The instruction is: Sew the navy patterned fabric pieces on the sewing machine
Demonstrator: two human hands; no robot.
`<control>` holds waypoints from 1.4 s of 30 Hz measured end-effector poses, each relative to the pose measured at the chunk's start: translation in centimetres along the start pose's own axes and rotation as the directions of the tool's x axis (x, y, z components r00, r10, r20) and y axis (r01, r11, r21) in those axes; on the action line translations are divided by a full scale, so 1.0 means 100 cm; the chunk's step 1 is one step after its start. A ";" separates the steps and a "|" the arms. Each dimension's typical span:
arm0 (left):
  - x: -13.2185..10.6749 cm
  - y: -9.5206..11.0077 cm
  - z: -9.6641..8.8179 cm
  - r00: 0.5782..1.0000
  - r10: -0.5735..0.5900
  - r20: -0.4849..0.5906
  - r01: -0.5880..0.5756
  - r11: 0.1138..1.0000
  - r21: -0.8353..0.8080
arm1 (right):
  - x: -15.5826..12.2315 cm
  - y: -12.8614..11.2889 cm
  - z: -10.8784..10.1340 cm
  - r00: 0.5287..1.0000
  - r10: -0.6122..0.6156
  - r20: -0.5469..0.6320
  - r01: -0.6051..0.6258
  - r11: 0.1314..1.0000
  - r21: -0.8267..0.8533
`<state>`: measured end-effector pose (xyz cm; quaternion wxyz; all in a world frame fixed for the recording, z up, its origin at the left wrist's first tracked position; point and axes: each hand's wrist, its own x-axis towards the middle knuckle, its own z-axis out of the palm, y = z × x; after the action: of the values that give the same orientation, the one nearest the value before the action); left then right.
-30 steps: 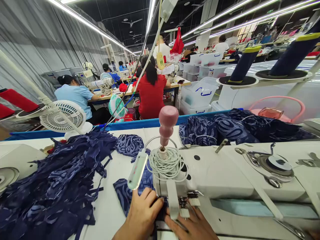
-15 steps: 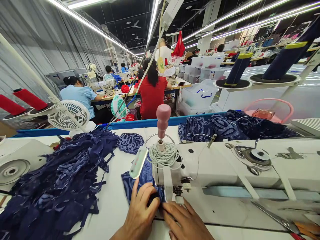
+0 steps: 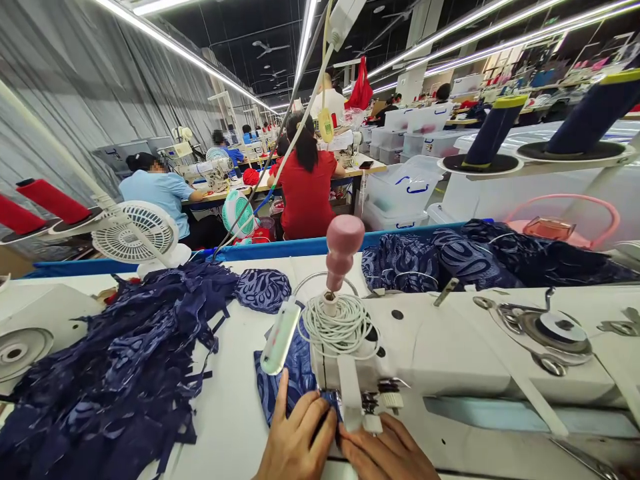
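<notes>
A navy patterned fabric piece (image 3: 295, 353) lies on the white table, its right part running under the sewing machine head (image 3: 350, 373). My left hand (image 3: 303, 433) is on the fabric, index finger pointing forward, thumb and other fingers bent together at its near edge. Beside the presser area, my right hand (image 3: 385, 450) has its fingertips gathered at the fabric's edge, close to the left thumb. The machine head partly hides those fingertips, and the needle is out of sight. A pale green oblong lamp (image 3: 280, 337) hangs over the fabric.
Navy fabric pieces (image 3: 125, 360) are heaped on the left. Another patterned pile (image 3: 420, 260) lies behind the machine. A pink knob-like handle (image 3: 343, 247) stands above coiled pale cord (image 3: 340, 323). Scissors (image 3: 590, 460) lie at lower right. A white fan (image 3: 135, 230) stands at far left.
The view has shifted a little, so the machine and hands appear lower and farther right. Both hands stay at the fabric beside the machine head.
</notes>
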<state>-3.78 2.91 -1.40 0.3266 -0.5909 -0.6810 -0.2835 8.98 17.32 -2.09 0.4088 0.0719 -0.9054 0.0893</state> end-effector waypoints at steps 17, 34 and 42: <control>0.001 -0.004 -0.006 0.974 -0.081 0.212 0.092 0.995 -0.040 | 0.021 0.009 -0.036 0.937 0.186 0.296 -0.221 0.971 0.090; 0.001 -0.002 0.005 0.997 -0.019 0.070 0.020 1.000 -0.019 | -0.008 0.008 0.015 0.992 0.031 0.125 -0.014 0.991 -0.135; 0.012 -0.014 0.004 0.980 0.004 0.197 0.001 1.000 -0.027 | 0.017 0.008 0.007 0.997 0.071 0.043 -0.068 0.996 -0.056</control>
<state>-5.27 3.79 -0.68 0.2500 -0.6209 -0.7057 -0.2324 7.20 17.83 -1.36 0.3867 0.0314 -0.9184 0.0772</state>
